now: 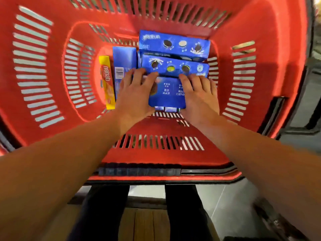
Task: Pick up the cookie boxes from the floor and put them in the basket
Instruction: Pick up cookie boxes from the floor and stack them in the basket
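Both my arms reach down into a red plastic basket (pixel 260 70). My left hand (pixel 134 92) and my right hand (pixel 199 94) hold a blue cookie box (pixel 167 93) by its two ends, fingers curled over its far edge. The box lies low near the basket's bottom. Beyond it lie two more blue cookie boxes (pixel 175 67) (pixel 173 43) with cookie pictures. Left of my left hand a further blue box (pixel 124 63) shows its barcode. A yellow-and-red cookie box (pixel 106 82) lies at the far left of the bottom.
The basket's slotted walls rise on all sides. Its black handle (pixel 139 170) lies along the near rim. Below the rim are my dark-trousered legs (pixel 102 214), grey floor tiles (pixel 225 206) and a wooden strip (pixel 144 223).
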The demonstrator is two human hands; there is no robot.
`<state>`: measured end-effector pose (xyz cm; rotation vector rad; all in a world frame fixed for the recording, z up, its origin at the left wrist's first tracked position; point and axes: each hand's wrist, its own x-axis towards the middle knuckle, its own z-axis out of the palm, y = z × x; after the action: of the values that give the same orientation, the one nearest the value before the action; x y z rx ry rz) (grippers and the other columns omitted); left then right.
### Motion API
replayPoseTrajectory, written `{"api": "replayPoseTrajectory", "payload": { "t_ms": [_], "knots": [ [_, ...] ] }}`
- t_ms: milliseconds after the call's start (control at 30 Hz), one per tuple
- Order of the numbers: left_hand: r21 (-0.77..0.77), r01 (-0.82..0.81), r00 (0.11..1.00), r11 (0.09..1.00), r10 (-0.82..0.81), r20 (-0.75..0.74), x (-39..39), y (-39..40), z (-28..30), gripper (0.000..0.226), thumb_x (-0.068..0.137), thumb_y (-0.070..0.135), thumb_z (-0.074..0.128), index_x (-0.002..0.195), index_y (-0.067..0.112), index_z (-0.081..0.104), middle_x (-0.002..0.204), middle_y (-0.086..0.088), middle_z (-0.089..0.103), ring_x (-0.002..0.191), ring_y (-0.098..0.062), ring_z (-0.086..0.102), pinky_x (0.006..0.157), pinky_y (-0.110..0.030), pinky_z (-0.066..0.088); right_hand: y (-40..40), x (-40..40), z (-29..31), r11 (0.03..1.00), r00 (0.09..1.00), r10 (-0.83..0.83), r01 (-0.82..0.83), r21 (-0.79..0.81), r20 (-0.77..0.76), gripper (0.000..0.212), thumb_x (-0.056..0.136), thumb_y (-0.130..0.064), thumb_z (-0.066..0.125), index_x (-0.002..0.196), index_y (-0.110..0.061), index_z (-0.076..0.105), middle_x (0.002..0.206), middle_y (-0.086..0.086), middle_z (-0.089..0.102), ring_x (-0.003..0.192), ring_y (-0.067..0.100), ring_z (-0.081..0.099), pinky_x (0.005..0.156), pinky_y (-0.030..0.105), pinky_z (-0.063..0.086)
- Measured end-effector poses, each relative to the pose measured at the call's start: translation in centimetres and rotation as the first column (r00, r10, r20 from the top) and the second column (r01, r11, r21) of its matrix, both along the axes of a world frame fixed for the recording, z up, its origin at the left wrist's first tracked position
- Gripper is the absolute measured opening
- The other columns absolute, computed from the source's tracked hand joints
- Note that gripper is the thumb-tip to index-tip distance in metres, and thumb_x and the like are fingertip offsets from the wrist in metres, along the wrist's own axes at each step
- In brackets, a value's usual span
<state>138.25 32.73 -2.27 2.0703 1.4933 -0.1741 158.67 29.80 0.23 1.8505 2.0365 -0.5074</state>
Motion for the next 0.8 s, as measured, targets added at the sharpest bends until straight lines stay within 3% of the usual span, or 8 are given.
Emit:
{"api": "replayPoseTrajectory", "payload": {
  "t_ms": [100, 233, 433, 533, 633, 733, 800],
  "knots": [
    [0.019, 0.031, 0.999, 0.999, -0.031, -0.018, 1.1, 0.5, -2.3, 0.102, 0.052, 0.034, 0.083, 0.142, 0.024, 0.036, 0.147, -0.011, 0.031, 0.136, -0.038, 0.026, 0.110, -0.051, 0.029, 0.0, 0.7, -2.4, 0.997, 0.998, 0.020, -0.024, 0.070, 0.057, 0.099, 0.063, -0.021, 0.082, 0.148, -0.018, 0.032, 0.145, 0.007, 0.040, 0.132, 0.034, 0.037, 0.115, 0.051, 0.025],
    [0.046, 0.012, 0.999, 0.999, -0.010, -0.047, 1.6, 0.6, -3.6, 0.098, 0.056, 0.030, 0.083, 0.142, 0.022, 0.037, 0.151, -0.012, 0.029, 0.139, -0.039, 0.024, 0.111, -0.052, 0.026, -0.3, 1.0, -3.0, 1.000, 0.997, -0.001, -0.001, 0.015, 0.080, 0.096, 0.068, -0.021, 0.078, 0.149, -0.020, 0.028, 0.149, 0.009, 0.036, 0.136, 0.036, 0.034, 0.115, 0.050, 0.026],
    [-0.079, -0.041, 0.999, 0.996, 0.039, -0.033, 1.4, 0.2, -0.5, 0.101, 0.063, 0.041, 0.081, 0.147, 0.024, 0.029, 0.151, -0.011, 0.028, 0.139, -0.040, 0.023, 0.113, -0.052, 0.026, -0.4, 1.3, 1.3, 0.996, 1.000, 0.002, 0.000, -0.092, 0.024, 0.091, 0.073, -0.021, 0.075, 0.150, -0.021, 0.025, 0.153, 0.006, 0.028, 0.140, 0.033, 0.027, 0.118, 0.047, 0.022],
    [-0.127, -0.041, 0.999, 0.991, 0.038, -0.027, 0.6, 0.1, 4.0, 0.098, 0.066, 0.046, 0.077, 0.147, 0.019, 0.030, 0.148, -0.016, 0.035, 0.136, -0.040, 0.031, 0.112, -0.051, 0.029, -1.0, 1.0, 6.6, 0.984, 0.999, 0.012, -0.018, -0.176, -0.034, 0.087, 0.079, -0.030, 0.069, 0.151, -0.021, 0.022, 0.156, 0.005, 0.022, 0.145, 0.032, 0.017, 0.120, 0.045, 0.016],
    [-0.189, -0.126, 0.992, 0.974, 0.129, 0.003, -0.2, -0.7, 11.0, 0.086, 0.068, 0.050, 0.073, 0.140, 0.012, 0.043, 0.133, -0.019, 0.052, 0.125, -0.040, 0.045, 0.106, -0.047, 0.036, -1.7, 0.2, 13.1, 0.969, 0.997, 0.027, -0.043, -0.243, -0.070, 0.088, 0.085, -0.038, 0.065, 0.154, -0.021, 0.014, 0.160, 0.004, 0.016, 0.148, 0.032, 0.009, 0.121, 0.046, 0.011],
    [-0.147, -0.190, 0.966, 0.971, 0.211, 0.148, -0.7, -2.3, 20.0, 0.071, 0.065, 0.045, 0.066, 0.124, 0.008, 0.059, 0.109, -0.020, 0.067, 0.102, -0.038, 0.061, 0.092, -0.038, 0.044, -2.3, -0.5, 20.1, 0.970, 0.994, 0.044, -0.066, -0.235, -0.100, 0.087, 0.086, -0.039, 0.064, 0.154, -0.020, 0.015, 0.160, 0.005, 0.016, 0.148, 0.033, 0.010, 0.121, 0.046, 0.012],
    [-0.130, -0.234, 0.945, 0.963, 0.257, 0.200, -0.9, -4.4, 25.5, 0.068, 0.065, 0.042, 0.063, 0.122, 0.004, 0.061, 0.106, -0.023, 0.067, 0.101, -0.036, 0.063, 0.091, -0.037, 0.044, -2.9, -0.9, 24.0, 0.972, 0.988, 0.103, -0.124, -0.199, -0.114, 0.088, 0.083, -0.042, 0.066, 0.154, -0.019, 0.018, 0.158, 0.006, 0.021, 0.146, 0.034, 0.015, 0.120, 0.046, 0.016]
  ]
}}
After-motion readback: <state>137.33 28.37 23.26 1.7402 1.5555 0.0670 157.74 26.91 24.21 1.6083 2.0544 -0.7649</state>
